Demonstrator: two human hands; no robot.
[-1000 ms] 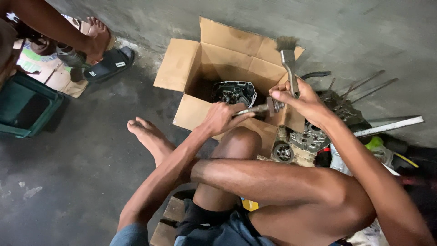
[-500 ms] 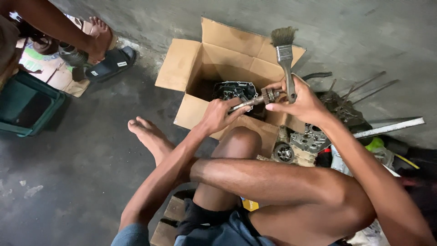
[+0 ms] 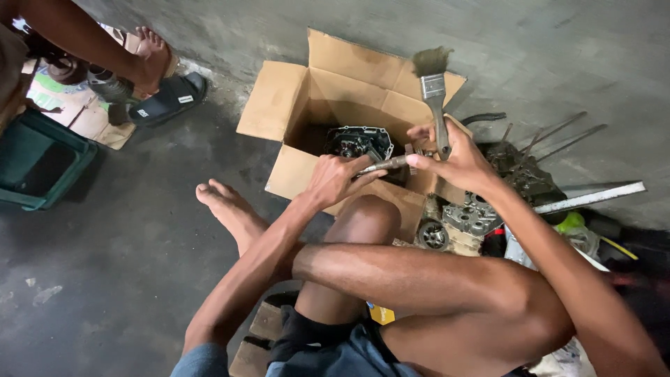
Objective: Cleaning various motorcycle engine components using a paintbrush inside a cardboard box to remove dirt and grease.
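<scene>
My left hand [image 3: 336,179] grips a short grey metal rod [image 3: 383,165] just above my raised knee. My right hand [image 3: 457,162] holds a flat paintbrush [image 3: 434,94] by its handle, its dirty bristles pointing up and away from me. The fingers of that hand also pinch a small metal part at the rod's far end. Both hands hover at the near edge of an open cardboard box [image 3: 328,91], inside which lies a dark engine part [image 3: 359,142].
Grey engine parts [image 3: 469,216], long studs and a flat metal bar [image 3: 590,197] lie on the floor at the right. Another person's foot in a black sandal [image 3: 167,98] rests at the upper left, near a green crate [image 3: 38,164]. I sit on a low wooden stool [image 3: 262,335].
My right hand has tilted the paintbrush more upright, so its bristles now point up over the box's back flap. Both hands stay together at the rod.
</scene>
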